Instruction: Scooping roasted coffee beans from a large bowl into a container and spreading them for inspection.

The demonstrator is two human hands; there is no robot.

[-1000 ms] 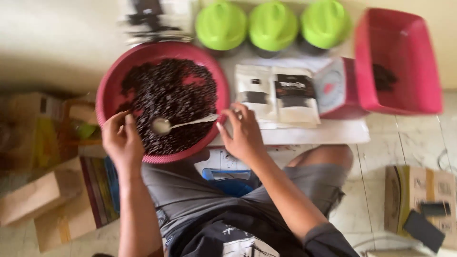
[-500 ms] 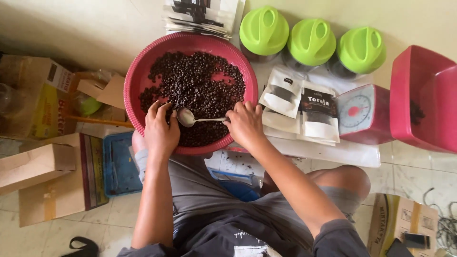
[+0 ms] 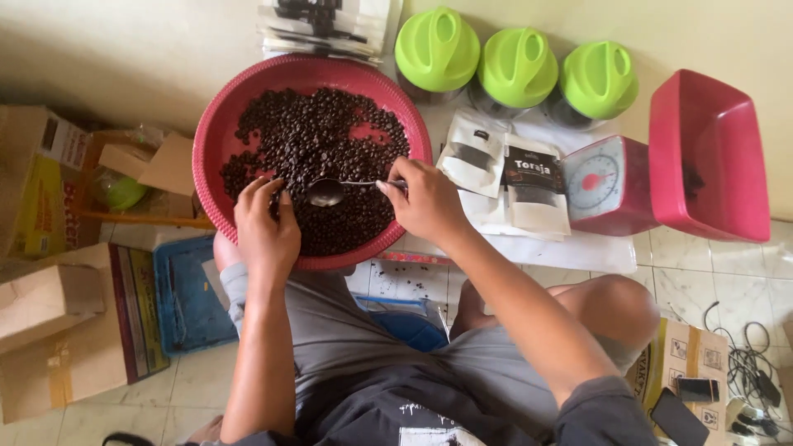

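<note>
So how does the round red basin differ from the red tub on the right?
The round red basin holds a heap of dark beans, while the red tub looks nearly empty. The basin is round and lies flat under both hands; the tub is rectangular and sits tilted on the scale. Both are red plastic.

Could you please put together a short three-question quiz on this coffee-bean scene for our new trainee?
1. True or false: the right hand holds a metal spoon.
2. How many green-lidded jars stand by the wall?
3. The left hand rests: A) on the red kitchen scale, B) in the beans of the red basin, C) on a cardboard box.

Key: 1 true; 2 three; 3 B.
</note>
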